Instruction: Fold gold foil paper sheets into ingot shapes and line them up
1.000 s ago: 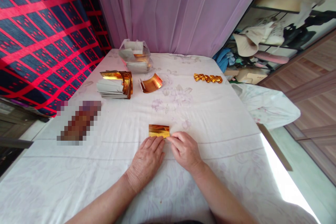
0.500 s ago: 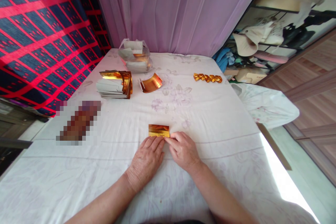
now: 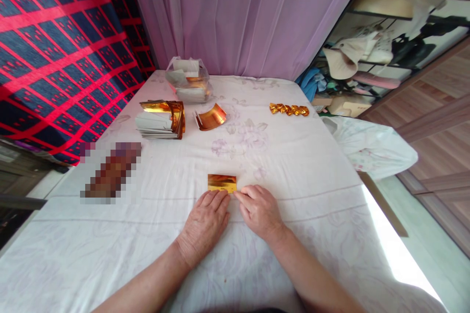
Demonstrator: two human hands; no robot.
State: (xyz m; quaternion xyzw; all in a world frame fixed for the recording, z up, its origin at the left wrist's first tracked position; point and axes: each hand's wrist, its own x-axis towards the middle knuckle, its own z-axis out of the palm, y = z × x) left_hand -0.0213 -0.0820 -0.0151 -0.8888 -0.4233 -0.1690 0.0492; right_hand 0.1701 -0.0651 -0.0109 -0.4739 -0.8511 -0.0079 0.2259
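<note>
We logged this as a home, an ordinary room. We saw a purple curtain (image 3: 235, 19) top centre, red-and-navy patterned fabric (image 3: 55, 34) hanging upper left, and a floral tablecloth (image 3: 312, 166) mid-frame. Upper right we had crammed shelves (image 3: 382, 14) with a pale cap (image 3: 341, 61) and dark shoes (image 3: 413, 51), plus wood panelling (image 3: 440, 102) at the right edge.
</note>
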